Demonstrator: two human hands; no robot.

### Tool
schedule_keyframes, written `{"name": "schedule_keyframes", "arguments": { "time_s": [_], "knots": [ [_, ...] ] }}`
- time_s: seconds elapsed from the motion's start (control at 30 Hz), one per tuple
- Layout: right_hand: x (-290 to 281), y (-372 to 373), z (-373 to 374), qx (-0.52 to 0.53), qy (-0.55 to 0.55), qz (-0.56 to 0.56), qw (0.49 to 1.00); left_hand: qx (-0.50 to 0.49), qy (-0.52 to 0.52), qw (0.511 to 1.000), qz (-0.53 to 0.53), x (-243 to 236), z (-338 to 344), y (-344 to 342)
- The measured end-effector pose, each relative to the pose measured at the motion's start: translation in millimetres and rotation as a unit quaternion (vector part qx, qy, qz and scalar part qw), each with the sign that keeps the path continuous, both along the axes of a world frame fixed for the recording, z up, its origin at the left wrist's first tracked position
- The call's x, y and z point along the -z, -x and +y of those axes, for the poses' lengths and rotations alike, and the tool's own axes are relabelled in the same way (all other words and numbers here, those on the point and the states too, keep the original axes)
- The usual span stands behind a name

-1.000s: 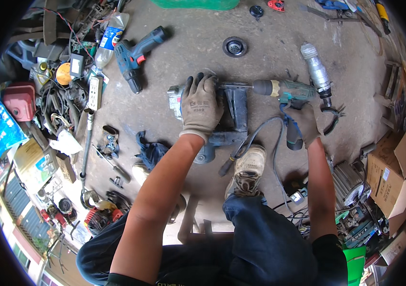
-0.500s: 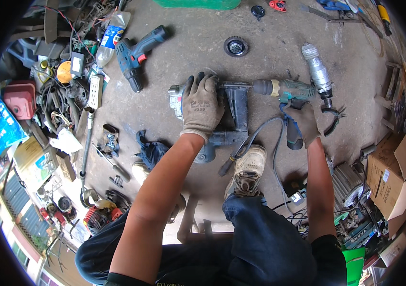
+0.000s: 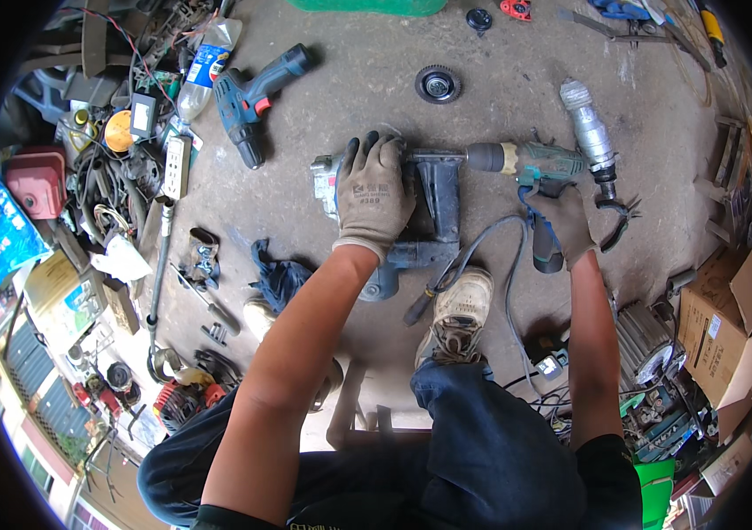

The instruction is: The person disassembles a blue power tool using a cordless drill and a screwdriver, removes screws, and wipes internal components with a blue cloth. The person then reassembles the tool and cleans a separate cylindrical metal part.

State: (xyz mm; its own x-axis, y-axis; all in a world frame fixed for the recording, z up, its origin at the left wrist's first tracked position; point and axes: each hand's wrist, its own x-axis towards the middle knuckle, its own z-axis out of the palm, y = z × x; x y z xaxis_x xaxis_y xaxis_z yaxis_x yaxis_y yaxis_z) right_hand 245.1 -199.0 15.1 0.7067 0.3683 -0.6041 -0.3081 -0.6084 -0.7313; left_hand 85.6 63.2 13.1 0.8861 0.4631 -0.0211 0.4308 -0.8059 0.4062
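My left hand (image 3: 376, 190), in a grey-brown work glove, is wrapped over the body of a corded power tool (image 3: 444, 208) lying on the floor. That tool has a dark loop-shaped rear handle and a silver metal housing that shows left of the glove. In my right hand (image 3: 562, 219), also gloved, is a green cordless drill (image 3: 549, 162) held by its grip. Its chuck points left, and its thin bit meets the far corner of the loop handle. The exact contact of the bit is too small to make out.
A second cordless drill (image 3: 248, 97) lies far left, a round black gear part (image 3: 438, 85) beyond my hands. Right of the green drill rests a silver tool section (image 3: 586, 124). A cable (image 3: 517, 291) loops near my shoe (image 3: 464, 305). Clutter and a cardboard box (image 3: 728, 327) line the sides.
The green drill and my right hand have tilted and shifted very slightly toward the far side. My left hand stays in place on the corded tool.
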Motion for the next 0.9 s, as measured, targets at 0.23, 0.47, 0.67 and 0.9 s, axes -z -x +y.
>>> {"name": "schedule_keyframes", "arguments": {
  "time_s": [0.23, 0.47, 0.67, 0.9],
  "knots": [
    [2.9, -1.4, -0.7, -0.002, 0.006, -0.019, 1.000, 0.000, -0.003, 1.000, 0.008, -1.1, -0.1, 0.1],
    [5.8, -4.0, -2.2, -0.006, -0.017, 0.001, 1.000, -0.002, 0.001, 1.000, 0.002, 0.1, -0.3, -0.3],
    [1.8, -1.6, 2.2, -0.010, -0.024, -0.011, 1.000, 0.002, 0.002, 1.000, 0.008, -1.5, 0.1, -0.1],
    [2.9, -1.8, 2.5, -0.006, -0.015, -0.023, 1.000, 0.003, 0.001, 1.000, 0.012, -4.6, 0.2, -1.4]
  ]
}}
